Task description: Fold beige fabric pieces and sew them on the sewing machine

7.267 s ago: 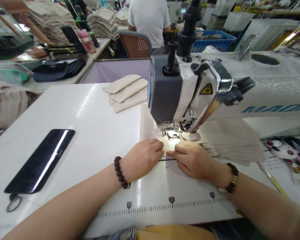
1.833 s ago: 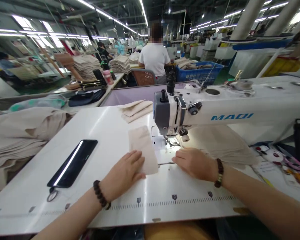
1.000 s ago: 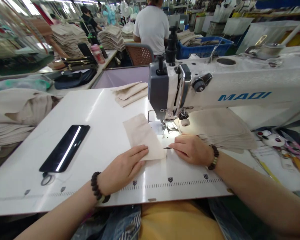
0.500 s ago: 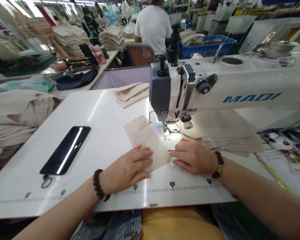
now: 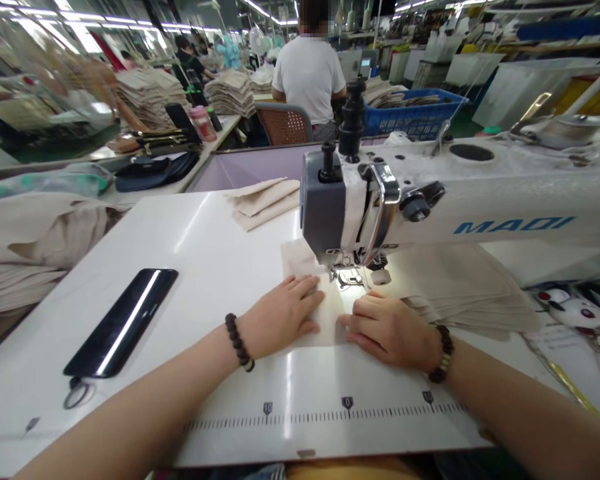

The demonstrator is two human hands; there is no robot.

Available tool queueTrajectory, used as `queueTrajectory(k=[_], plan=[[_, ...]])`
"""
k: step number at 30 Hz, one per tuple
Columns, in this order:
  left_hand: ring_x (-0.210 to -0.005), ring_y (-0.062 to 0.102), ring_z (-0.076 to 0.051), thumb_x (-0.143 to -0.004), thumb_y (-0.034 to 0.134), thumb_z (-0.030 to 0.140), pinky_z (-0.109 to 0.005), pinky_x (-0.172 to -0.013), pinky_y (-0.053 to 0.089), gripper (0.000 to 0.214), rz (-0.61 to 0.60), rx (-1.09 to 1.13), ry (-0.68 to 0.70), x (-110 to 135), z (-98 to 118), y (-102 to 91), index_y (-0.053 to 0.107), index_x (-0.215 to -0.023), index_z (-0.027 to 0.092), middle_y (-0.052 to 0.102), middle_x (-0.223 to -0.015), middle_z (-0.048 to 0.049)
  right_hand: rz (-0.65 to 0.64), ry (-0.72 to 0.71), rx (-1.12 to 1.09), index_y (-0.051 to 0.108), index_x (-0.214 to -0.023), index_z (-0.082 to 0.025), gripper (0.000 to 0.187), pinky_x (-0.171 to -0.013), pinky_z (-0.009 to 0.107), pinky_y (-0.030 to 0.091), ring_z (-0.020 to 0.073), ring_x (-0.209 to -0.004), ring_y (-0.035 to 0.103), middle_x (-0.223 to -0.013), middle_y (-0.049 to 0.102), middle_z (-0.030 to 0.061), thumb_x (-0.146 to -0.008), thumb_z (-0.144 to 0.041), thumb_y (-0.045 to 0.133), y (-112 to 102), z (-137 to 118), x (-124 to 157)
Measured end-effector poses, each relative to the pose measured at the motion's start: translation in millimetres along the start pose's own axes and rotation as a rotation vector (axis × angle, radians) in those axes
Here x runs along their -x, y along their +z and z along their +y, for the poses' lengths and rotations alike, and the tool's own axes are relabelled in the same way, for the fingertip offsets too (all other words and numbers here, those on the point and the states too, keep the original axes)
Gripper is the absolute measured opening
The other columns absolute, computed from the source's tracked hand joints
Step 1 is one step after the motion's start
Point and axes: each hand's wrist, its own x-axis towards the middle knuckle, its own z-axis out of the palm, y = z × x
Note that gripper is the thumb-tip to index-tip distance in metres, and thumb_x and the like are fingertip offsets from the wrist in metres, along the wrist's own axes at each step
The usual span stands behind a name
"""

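Near the centre of the frame the beige fabric piece lies flat on the white counter. Its near end is under both hands and its far end runs beneath the presser foot of the sewing machine. The left hand lies flat on it, fingers together and pressing down. The right hand rests on its right edge with fingers half curled; whether they nip the cloth I cannot tell. In the upper right, a blue crate seems to hold more folded cloth. Half a second earlier the piece lay slanted, left of the needle; now it is straight under the foot.
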Motion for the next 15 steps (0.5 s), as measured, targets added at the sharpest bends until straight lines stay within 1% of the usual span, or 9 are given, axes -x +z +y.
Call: queueTrajectory(k=[2, 5, 8, 11, 15], plan=[[-0.118, 0.045, -0.029, -0.081, 0.059, 0.037, -0.046, -0.099, 0.037, 0.044, -0.022, 0.016, 0.02, -9, -7, -3.3, 0.051, -0.115, 0.009, 0.047, -0.127, -0.0175, -0.025, 0.04, 0.018, 0.061, -0.095, -0.013, 0.025, -0.07, 0.034, 0.035, 0.0186, -0.068, 0.046, -0.075, 0.053, 0.005, -0.094, -0.023, 0.038, 1, 2, 0], [-0.116, 0.045, -0.03, -0.083, 0.054, 0.042, -0.047, -0.099, 0.036, 0.044, -0.002, 0.022, -0.007, -18, -8, -2.6, 0.052, -0.111, 0.007, 0.048, -0.125, -0.0187, -0.054, 0.102, 0.048, 0.06, -0.099, -0.013, 0.018, -0.07, 0.034, 0.035, 0.0196, -0.071, 0.047, -0.078, 0.052, 0.0051, -0.091, -0.023, 0.046, 2, 3, -2], [-0.113, 0.047, -0.028, -0.083, 0.055, 0.038, -0.045, -0.098, 0.037, 0.038, 0.068, 0.019, -0.047, -20, -4, 4.1, 0.053, -0.106, 0.008, 0.051, -0.12, -0.017, -0.074, 0.142, 0.057, 0.061, -0.1, -0.013, 0.017, -0.068, 0.033, 0.035, 0.02, -0.071, 0.047, -0.078, 0.052, 0.0054, -0.089, -0.021, 0.051, 3, 3, -3], [-0.112, 0.048, -0.027, -0.085, 0.053, 0.031, -0.041, -0.096, 0.04, 0.033, 0.13, 0.029, -0.04, -18, -1, 11.5, 0.051, -0.107, 0.007, 0.052, -0.117, -0.0155, -0.079, 0.17, 0.057, 0.061, -0.101, -0.014, 0.017, -0.065, 0.032, 0.035, 0.0197, -0.071, 0.047, -0.079, 0.052, 0.0058, -0.089, -0.021, 0.051, 3, 3, -5], [-0.112, 0.048, -0.026, -0.086, 0.052, 0.028, -0.04, -0.096, 0.041, 0.033, 0.131, 0.033, -0.031, -18, -3, 14.7, 0.049, -0.11, 0.005, 0.053, -0.115, -0.0162, -0.062, 0.207, 0.063, 0.061, -0.099, -0.014, 0.016, -0.063, 0.031, 0.034, 0.0194, -0.069, 0.047, -0.077, 0.053, 0.0054, -0.089, -0.02, 0.05, 3, 1, -8]])
